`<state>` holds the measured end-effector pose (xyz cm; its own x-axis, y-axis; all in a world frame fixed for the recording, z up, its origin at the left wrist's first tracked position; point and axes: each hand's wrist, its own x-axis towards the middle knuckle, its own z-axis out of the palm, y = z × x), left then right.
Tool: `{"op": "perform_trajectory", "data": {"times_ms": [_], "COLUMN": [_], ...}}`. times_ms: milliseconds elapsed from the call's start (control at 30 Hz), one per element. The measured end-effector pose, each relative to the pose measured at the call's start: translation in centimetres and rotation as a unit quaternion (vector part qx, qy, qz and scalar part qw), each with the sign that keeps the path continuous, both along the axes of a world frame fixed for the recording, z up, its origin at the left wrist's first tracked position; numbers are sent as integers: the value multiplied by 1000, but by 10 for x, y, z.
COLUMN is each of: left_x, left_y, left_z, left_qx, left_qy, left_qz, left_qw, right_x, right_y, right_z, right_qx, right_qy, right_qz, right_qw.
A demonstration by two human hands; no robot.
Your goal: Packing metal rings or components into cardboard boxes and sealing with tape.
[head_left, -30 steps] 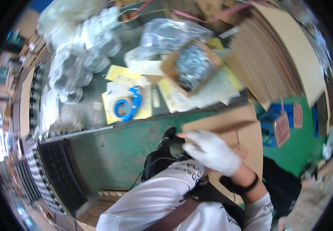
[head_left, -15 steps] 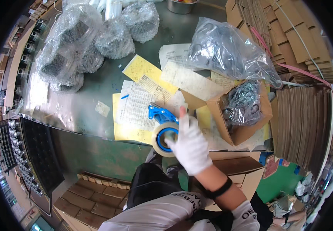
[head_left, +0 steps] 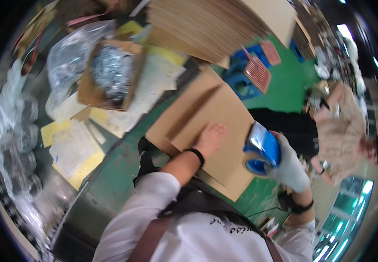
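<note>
We have our bare left hand pressed flat on a folded cardboard box, fingers spread open and gripping nothing, just holding the flaps down. Our gloved right hand has its fingers closed round a blue tape dispenser, which hangs just off the right edge of the cardboard, above the green floor and not yet touching the box.

As far as we can judge, the box is folded and held ready, lying partly over the edge of the grey worktable, but no strip of tape shows along its seam, so the sealing looks to be still ahead of us. Whether any tape end is pulled loose from the roll we cannot tell; it is too blurred.

Up the table sit an open carton of bagged metal parts, a clear plastic bag beside it, and yellow and white papers. A tall stack of flat cardboard sheets lies beyond. Another person works well apart on our right.
</note>
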<state>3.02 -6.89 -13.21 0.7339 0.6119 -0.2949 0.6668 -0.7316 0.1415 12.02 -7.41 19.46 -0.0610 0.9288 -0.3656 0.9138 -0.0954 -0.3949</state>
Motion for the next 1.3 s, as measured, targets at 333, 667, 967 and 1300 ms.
{"op": "perform_trajectory", "data": {"times_ms": [333, 667, 967, 1300], "left_x": [-3, 54, 48, -87], "left_y": [6, 9, 16, 132], "left_z": [17, 111, 33, -34], "left_qx": [16, -711, -736, -357], "left_qy": [-113, -325, -318, -423], "left_qz": [9, 413, 435, 536], "left_qw": [993, 467, 408, 638], "right_x": [163, 180, 160, 38], "right_y": [-112, -115, -98, 28], "right_z": [-229, -236, -227, -210], "right_qx": [173, 217, 201, 47], "right_qy": [-4, 35, -22, -169], "right_qz": [-42, -29, -12, 60], "right_qw": [984, 975, 979, 983]}}
